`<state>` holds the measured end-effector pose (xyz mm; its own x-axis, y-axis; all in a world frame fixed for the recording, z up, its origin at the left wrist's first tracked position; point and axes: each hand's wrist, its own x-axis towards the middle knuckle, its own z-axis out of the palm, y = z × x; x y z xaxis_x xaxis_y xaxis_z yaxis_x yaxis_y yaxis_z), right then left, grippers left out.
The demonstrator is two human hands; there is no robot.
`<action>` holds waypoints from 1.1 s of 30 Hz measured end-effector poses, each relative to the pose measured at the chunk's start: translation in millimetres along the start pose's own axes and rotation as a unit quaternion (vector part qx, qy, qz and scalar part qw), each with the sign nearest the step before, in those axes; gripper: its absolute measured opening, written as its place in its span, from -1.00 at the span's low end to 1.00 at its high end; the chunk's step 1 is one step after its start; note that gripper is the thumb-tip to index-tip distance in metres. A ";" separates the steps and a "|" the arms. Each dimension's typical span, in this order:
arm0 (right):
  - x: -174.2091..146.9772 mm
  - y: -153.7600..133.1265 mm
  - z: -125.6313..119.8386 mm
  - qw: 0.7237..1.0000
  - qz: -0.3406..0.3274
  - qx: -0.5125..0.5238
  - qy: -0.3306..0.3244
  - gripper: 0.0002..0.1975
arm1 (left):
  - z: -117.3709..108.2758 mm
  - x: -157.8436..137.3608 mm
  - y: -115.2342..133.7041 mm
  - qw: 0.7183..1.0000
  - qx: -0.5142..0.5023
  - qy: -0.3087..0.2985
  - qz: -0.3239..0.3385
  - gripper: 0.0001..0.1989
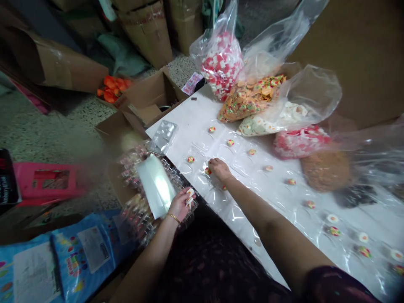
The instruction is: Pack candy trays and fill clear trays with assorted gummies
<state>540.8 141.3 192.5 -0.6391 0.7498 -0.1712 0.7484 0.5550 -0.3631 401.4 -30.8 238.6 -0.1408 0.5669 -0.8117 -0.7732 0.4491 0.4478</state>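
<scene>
Head view, everything relative to the white table (189, 115). Left hand (179, 205) was off the table's near edge, fingers curled, pinching a few white-and-orange pieces (189, 192). Right hand (220, 168) was over the table near that edge, fingertips bunched at a multicoloured round piece (207, 171); couldn't tell if they gripped it. Clear trays (242, 162) ran along the tabletop; single round pieces sat at several, with white rounds beside them at the table's right end. Shiny tray stack (163, 135) stood on the table's left corner. Pink-and-white bag (222, 67) and orange bag (249, 94) stood along its far side. Pile of clear sleeves (155, 185) lay just off its near edge.
</scene>
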 end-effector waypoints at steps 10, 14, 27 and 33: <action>-9.4 -18.0 -10.2 0.992 0.063 0.101 0.048 -0.71 | 18.2 39.9 38.3 0.999 0.015 -0.041 0.027 -0.66; -13.0 -50.4 -7.1 0.909 0.101 0.405 -0.006 -0.73 | 23.0 52.9 38.8 0.997 0.017 -0.064 0.048 -0.65; 110.4 -45.5 -1.6 0.941 0.203 0.267 0.051 -0.88 | -25.2 33.3 57.8 0.992 -0.096 -0.077 0.034 -0.67; 121.4 -62.7 10.9 0.970 0.184 0.150 0.043 -0.82 | -35.3 27.2 55.5 0.994 -0.083 -0.044 0.058 -0.77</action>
<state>414.4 193.6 184.5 -0.3122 0.9114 -0.2683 0.8292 0.1236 -0.5451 332.8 -14.8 228.1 -0.1856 0.6697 -0.7191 -0.8477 0.2609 0.4618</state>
